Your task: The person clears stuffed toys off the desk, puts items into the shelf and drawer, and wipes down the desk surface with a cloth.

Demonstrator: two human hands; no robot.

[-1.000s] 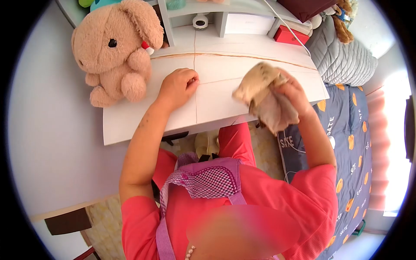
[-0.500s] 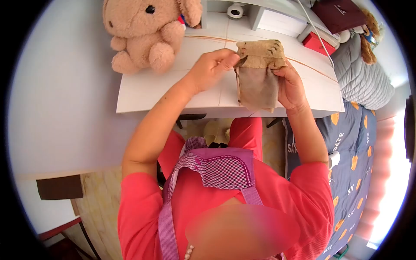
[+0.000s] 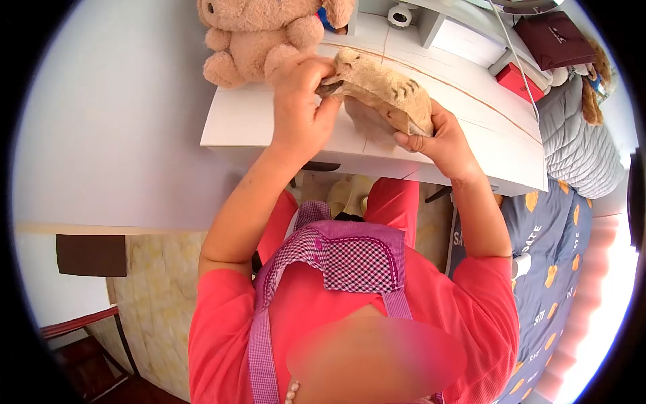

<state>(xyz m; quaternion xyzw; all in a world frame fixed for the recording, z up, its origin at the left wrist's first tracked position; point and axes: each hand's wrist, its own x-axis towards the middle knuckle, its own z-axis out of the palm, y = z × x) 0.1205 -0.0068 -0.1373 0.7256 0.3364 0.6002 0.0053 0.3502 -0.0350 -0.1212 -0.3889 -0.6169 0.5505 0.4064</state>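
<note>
Two opposite ends of tan cloth (image 3: 385, 86) (arched), left fingers (image 3: 328, 111) pinching; right fingers (image 3: 418, 143) gripping

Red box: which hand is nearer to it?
Right. The right hand is below and left of the red box in view; the left hand is farther left, by the plush toy.

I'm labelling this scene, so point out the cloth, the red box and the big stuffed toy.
Cloth (image 3: 385, 87), head view, on its tan upper part.
Red box (image 3: 519, 82), head view, on its front.
Big stuffed toy (image 3: 258, 48), head view, on its belly.
</note>
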